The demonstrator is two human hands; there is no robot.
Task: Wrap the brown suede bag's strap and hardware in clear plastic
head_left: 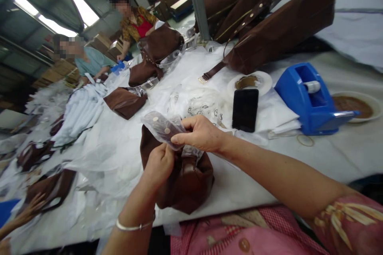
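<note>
A brown leather bag (191,191) rests at the table's front edge, close to my body. Over its top is a studded brown strap in clear plastic wrap (158,124), with pale round studs showing through. My right hand (202,132) grips this wrapped strap from the right, thumb on top and fingers behind it. Just below, my left hand (160,163) is closed at the wrap's lower edge against the bag; its fingertips are partly hidden. More clear plastic bunches around the bag's handle base under my right hand.
A black phone (245,110), a tape roll (249,82), a blue tape dispenser (311,99) and a bowl (359,105) stand right. Large brown bags (281,28) lie behind. Smaller bags (125,101) lie ahead. Co-workers sit across, and another person's hand (36,205) is at left.
</note>
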